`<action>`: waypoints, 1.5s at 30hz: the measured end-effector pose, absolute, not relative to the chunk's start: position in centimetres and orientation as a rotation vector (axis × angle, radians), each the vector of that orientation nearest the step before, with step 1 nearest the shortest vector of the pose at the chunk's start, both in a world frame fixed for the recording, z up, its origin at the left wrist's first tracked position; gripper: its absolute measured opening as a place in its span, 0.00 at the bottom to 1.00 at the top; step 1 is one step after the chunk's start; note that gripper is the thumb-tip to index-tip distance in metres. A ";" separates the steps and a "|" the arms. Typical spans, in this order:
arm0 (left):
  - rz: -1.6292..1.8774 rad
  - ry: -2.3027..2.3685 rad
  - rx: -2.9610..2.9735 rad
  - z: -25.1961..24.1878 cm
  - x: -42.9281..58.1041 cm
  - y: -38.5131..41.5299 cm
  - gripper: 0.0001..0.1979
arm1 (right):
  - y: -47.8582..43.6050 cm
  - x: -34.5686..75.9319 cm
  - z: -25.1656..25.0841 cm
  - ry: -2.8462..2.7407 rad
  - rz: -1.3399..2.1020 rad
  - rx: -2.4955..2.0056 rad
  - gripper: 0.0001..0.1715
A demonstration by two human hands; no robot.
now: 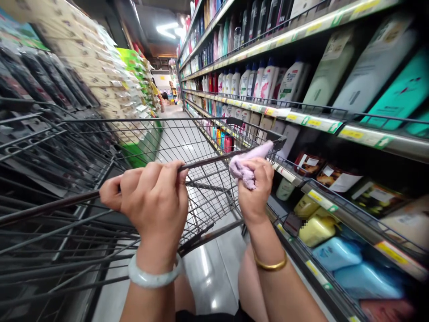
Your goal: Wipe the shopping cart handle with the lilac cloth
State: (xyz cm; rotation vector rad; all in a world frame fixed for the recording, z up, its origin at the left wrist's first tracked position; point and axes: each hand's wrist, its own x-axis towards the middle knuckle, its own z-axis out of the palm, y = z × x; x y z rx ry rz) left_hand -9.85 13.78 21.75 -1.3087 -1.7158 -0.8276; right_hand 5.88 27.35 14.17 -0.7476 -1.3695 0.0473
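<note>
In the head view my left hand [156, 194] is closed around the dark top rail [211, 159] of a black wire shopping cart, with a pale bangle at the wrist. My right hand [256, 194] grips a crumpled light purple cloth [241, 171] near the right end of the same rail. Part of the cloth sticks up and lies along the rail toward the dark corner piece [276, 138]. A gold bangle circles the right wrist. Beyond the rail, the cart's wire basket [208, 214] shows the floor through its mesh.
Shelves of shampoo bottles [291, 82] run close along the right side, with price-tag edges [311, 120]. Lower down are yellow and blue bottles [335, 252]. On the left stand stacked beige packs [87, 58] and dark hanging goods [50, 80]. A tiled aisle [176, 134] leads ahead.
</note>
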 end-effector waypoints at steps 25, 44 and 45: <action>-0.883 -1.727 -1.356 21.8 -9.8 13.6 0.10 | 26.0 4.9 12.6 -1.348 0.137 -0.708 0.15; -0.875 -1.756 -1.337 21.8 -9.8 13.5 0.08 | 20.9 1.5 12.0 -1.807 -0.001 -0.357 0.13; -0.874 -1.755 -1.339 21.8 -9.8 13.6 0.08 | 21.0 1.5 12.0 -1.841 -0.047 -0.327 0.11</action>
